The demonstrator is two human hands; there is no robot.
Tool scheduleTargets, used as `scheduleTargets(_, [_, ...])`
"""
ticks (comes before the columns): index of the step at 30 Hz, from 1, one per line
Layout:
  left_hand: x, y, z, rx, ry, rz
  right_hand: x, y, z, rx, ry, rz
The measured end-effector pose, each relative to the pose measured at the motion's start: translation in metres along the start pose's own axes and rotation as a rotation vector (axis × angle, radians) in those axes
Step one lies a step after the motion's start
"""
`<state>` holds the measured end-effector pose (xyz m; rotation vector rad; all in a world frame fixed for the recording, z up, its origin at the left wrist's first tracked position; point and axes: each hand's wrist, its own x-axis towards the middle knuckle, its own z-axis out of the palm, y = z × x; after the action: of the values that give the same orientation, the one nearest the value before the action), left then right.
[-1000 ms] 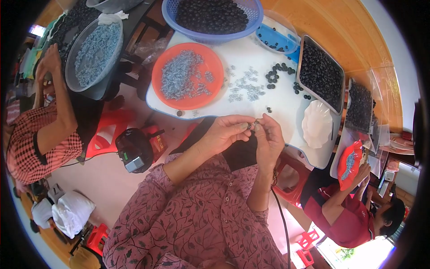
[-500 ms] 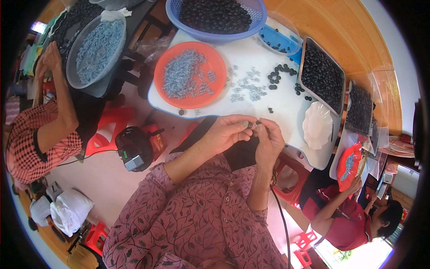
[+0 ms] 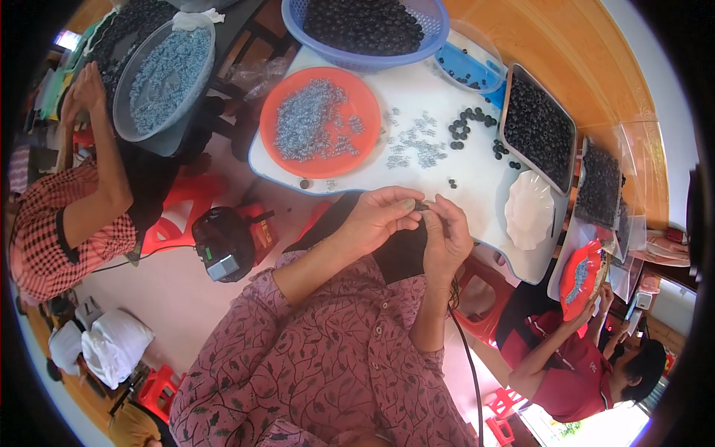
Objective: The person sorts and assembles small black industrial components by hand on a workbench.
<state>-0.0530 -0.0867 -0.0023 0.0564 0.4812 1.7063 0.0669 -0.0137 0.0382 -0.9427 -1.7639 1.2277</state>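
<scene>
Just off the near edge of the white table (image 3: 477, 190), my two hands meet. My left hand (image 3: 381, 220) is closed in a pinch, and my right hand (image 3: 445, 237) is pinched against it from the other side. Between the fingertips is a small dark part (image 3: 421, 206), mostly covered, so its exact kind does not show. Loose small metal springs (image 3: 418, 141) lie on the table beyond my hands, beside a red-orange plate (image 3: 366, 100) heaped with more of them. Small round black pieces (image 3: 460, 128) sit to the right of the springs.
A blue-purple basket (image 3: 298, 33) of black pieces stands at the back. At the right are a metal tray (image 3: 505, 112) of black pieces and a white scalloped dish (image 3: 530, 210). Co-workers sit at left and right; the right one holds a red dish (image 3: 572, 290).
My fingertips have shifted slightly around the small dark part, which now shows less. The co-worker at the right has brought a second hand up by the red dish.
</scene>
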Motion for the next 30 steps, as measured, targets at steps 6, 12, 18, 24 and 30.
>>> scheduleTargets(6, [0.000, -0.001, 0.000, 0.010, 0.005, -0.001, -0.001, -0.001, 0.000, -0.034, 0.001, -0.001])
scheduleTargets(12, [-0.002, 0.002, 0.003, 0.059, 0.012, -0.002, -0.001, -0.004, 0.001, -0.065, 0.001, -0.030])
scheduleTargets(18, [-0.002, 0.003, 0.005, 0.105, 0.041, -0.013, 0.000, -0.009, 0.002, -0.138, -0.012, -0.070])
scheduleTargets(24, [-0.004, 0.007, 0.010, 0.135, 0.045, -0.030, -0.001, -0.011, 0.001, -0.123, 0.000, -0.065])
scheduleTargets(30, [-0.006, 0.006, 0.009, 0.223, 0.062, 0.009, -0.001, -0.010, 0.001, -0.152, -0.017, -0.088])
